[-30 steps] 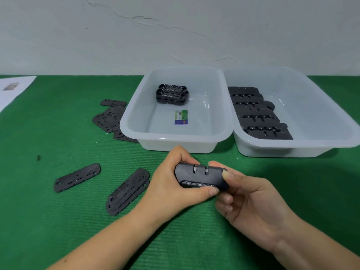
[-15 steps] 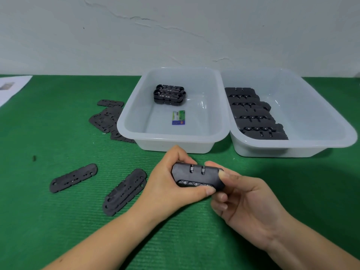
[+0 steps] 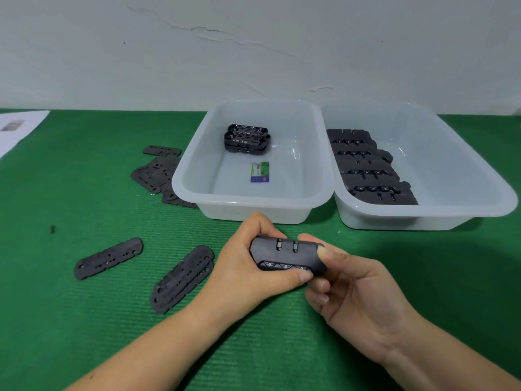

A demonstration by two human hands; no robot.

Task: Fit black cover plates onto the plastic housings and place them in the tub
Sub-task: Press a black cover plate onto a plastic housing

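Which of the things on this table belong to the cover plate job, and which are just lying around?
Part of the job:
housing held by left hand and right hand
loose cover plates
left tub
right tub

Lying about:
paper sheet
small card in the left tub

Seen from a single head-worn wide-angle camera, looking forward and down across the green desk toward the white wall at the far side. Close over both hands at the near edge, forearms entering from the bottom; two tubs in mid-frame. No second view to overlap.
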